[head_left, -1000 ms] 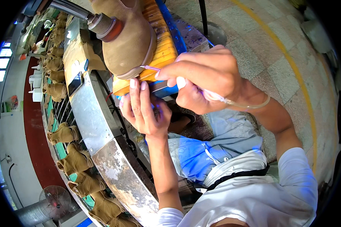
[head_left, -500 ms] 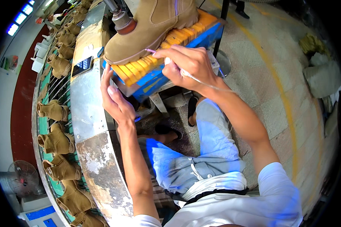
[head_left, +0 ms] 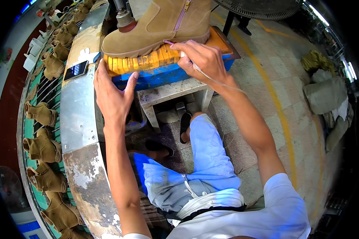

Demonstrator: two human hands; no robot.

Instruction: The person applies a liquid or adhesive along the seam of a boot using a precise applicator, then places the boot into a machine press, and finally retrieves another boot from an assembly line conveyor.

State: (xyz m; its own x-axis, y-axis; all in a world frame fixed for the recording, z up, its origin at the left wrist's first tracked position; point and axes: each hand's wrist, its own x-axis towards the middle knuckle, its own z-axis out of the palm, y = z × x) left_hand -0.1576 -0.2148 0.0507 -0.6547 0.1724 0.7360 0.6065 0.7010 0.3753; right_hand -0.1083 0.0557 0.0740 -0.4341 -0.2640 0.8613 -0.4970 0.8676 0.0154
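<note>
A tan suede ankle boot (head_left: 151, 30) with a purple zipper rests sole-down on a yellow ribbed pad (head_left: 141, 61), set in a blue press base (head_left: 155, 77). My right hand (head_left: 203, 59) pinches a thin pen-like tool (head_left: 168, 42) with a purple tip and a thin pale cord trailing along the forearm. The tip meets the sole edge near the middle of the boot. Below the toe, at the left end of the pad, my left hand (head_left: 115, 93) is open with thumb spread, holding nothing. Whether its fingertips touch the pad is unclear.
A metal press rod (head_left: 125, 19) stands behind the toe. Left is a metal-topped bench (head_left: 77, 107) with a phone (head_left: 75, 70), then a green conveyor carrying several tan boots (head_left: 44, 145). A fan (head_left: 263, 10) stands far right; cloth bundles (head_left: 325, 95) lie on the floor.
The view has shifted, and the boot appears more level. My left thumb has spread away from the fingers. The tool tip has moved slightly along the sole edge toward the heel.
</note>
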